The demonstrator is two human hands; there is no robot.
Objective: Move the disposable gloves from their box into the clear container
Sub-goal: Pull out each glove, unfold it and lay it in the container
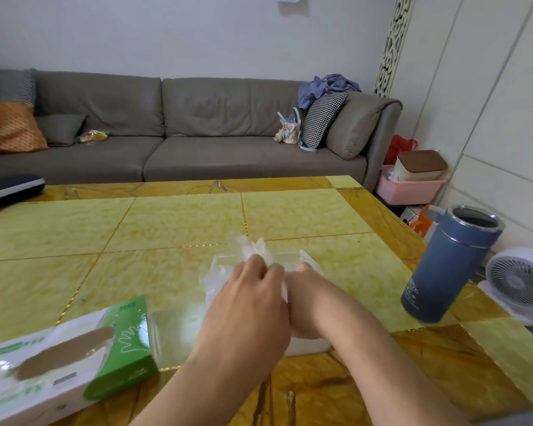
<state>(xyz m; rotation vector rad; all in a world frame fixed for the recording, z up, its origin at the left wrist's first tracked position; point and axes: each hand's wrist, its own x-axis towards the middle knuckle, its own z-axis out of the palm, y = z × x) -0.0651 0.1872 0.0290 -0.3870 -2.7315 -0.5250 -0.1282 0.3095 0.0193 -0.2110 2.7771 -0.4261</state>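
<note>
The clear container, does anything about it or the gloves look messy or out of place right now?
Somewhat. A crumpled wad of gloves sticks up above the far rim of the clear container instead of lying inside it, while both hands work at it. The glove box lies flat nearby; nothing looks spilled.

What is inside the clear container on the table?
Crumpled clear plastic gloves stick up from the clear container, with more bunched at its left side. Both hands, left and right, cover the middle, so how full it is cannot be seen.
</note>
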